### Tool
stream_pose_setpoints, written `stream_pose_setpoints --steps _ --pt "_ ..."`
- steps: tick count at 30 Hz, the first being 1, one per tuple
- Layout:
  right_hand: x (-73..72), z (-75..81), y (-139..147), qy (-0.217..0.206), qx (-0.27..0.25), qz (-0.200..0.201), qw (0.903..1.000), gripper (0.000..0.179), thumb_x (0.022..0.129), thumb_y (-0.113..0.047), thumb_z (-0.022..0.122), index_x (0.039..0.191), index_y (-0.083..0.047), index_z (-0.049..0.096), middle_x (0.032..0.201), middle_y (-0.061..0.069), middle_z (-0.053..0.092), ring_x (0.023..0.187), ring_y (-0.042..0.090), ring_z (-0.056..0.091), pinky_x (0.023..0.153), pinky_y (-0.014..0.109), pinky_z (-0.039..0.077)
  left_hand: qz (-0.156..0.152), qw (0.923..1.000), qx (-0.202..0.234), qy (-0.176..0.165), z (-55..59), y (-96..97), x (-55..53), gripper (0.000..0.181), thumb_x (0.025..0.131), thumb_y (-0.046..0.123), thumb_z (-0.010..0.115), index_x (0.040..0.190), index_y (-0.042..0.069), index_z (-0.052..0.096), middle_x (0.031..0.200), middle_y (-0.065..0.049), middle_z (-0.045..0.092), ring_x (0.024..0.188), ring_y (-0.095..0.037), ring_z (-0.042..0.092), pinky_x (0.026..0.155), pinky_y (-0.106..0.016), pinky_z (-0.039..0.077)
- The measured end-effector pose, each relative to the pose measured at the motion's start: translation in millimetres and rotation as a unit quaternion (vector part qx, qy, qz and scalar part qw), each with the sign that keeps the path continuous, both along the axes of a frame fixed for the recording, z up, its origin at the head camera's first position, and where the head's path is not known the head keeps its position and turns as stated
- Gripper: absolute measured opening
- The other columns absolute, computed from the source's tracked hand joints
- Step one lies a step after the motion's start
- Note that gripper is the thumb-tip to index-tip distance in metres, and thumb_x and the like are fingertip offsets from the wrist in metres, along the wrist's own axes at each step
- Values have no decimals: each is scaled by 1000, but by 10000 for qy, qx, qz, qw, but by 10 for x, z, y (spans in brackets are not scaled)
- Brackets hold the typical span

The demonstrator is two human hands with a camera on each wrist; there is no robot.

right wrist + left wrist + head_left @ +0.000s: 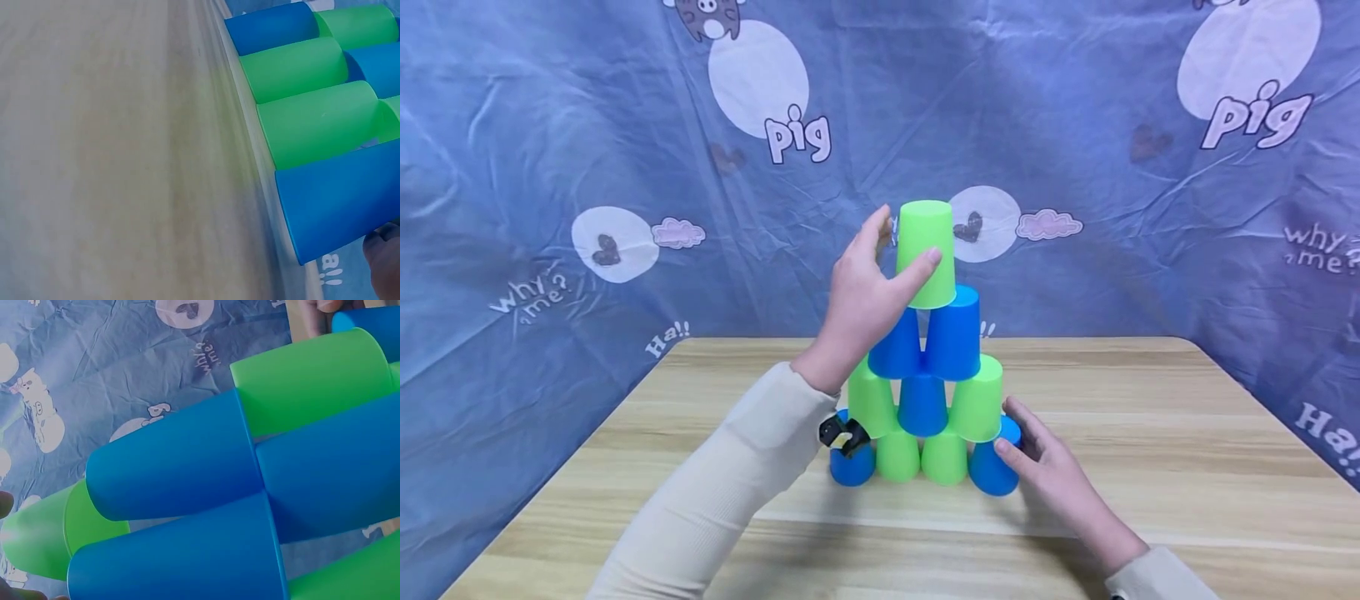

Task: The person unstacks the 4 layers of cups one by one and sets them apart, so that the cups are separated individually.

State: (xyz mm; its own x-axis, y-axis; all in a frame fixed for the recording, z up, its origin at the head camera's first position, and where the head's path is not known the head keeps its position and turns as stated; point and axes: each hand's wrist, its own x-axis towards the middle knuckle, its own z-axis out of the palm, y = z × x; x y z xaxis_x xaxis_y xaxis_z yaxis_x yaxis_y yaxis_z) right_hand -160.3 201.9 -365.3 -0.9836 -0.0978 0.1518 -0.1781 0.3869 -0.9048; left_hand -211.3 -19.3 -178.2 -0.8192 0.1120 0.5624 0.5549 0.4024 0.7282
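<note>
Cups stand mouth-down in a four-level pyramid. A light green cup (925, 242) at the top rests on two blue cups (955, 333). My left hand (868, 287) is spread around the green cup, thumb across its front and fingers at its left, with a gap showing between fingers and cup. Below, a blue cup (922, 406) sits between two green cups (977, 398). The bottom row has two green cups (944, 458) between a blue cup (852, 467) at left and another blue cup (344, 200) at right. Beside that right one my right hand (1052, 467) is held loosely, thumb tip overlapping it.
The pyramid stands on a light wooden table (700, 442). Behind the table's far edge hangs a blue printed cloth (880, 108). A black strap-like device (844, 435) is on my left wrist, overlapping the lower left cups in the head view.
</note>
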Motion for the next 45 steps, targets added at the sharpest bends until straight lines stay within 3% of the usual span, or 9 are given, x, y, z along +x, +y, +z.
stream_pose_setpoints --steps 17,28,45 --pt "-17 -83 16 -254 -207 -108 9994 66 90 -27 60 143 -3 28 142 23 36 129 40 37 104 52 32 53 9999 110 -21 -9 100 0 77 82 35 68 144 11 30 135 -7 50 121 -19 48 97 -41 44" --pt "-19 -99 24 -237 -148 -164 9995 61 91 -29 59 140 -6 32 140 21 40 127 39 41 102 53 36 -82 9996 261 36 -42 127 -14 70 81 28 71 139 13 36 124 -7 56 106 -19 58 83 -34 52" --pt "-13 -91 2 -167 -47 -99 9998 56 93 -30 55 138 -7 32 140 19 39 129 40 38 102 54 34 -346 9951 770 507 -93 128 -33 58 80 22 72 130 11 44 112 -7 61 95 -16 60 77 -32 53"
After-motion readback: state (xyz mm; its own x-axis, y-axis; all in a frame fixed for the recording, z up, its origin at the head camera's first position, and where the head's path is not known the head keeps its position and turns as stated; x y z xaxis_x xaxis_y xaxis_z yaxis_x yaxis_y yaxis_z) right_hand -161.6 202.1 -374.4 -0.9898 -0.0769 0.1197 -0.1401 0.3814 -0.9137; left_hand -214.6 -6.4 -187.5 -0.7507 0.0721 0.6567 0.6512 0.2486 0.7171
